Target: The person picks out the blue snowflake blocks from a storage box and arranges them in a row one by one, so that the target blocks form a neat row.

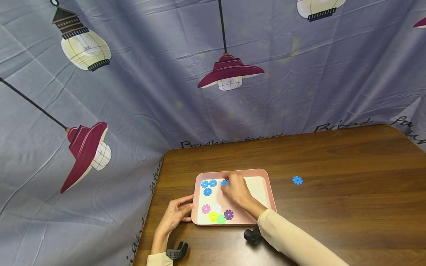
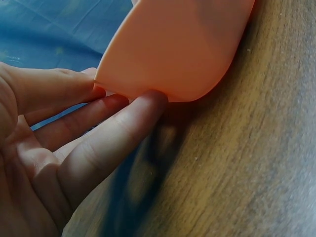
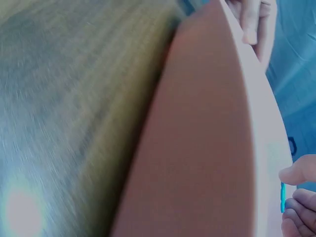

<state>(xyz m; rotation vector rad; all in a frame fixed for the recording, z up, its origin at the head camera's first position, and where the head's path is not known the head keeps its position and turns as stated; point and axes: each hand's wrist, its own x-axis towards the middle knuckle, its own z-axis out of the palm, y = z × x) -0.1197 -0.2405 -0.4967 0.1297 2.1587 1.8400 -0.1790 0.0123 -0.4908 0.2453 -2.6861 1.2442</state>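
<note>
A pink tray with a white inner floor lies on the wooden table. My left hand holds its left edge, a fingertip at the rim and other fingers against the outer wall. Over the tray, my right hand pinches a blue notched plastic disc, whose edge shows between thumb and fingers in the right wrist view. Three blue discs lie in the upper left corner. Along the near side lie pink, white, yellow, green and purple discs.
One more blue disc lies on the table, right of the tray. A lamp-patterned curtain hangs behind the table and along its left side. Black devices are strapped to both wrists.
</note>
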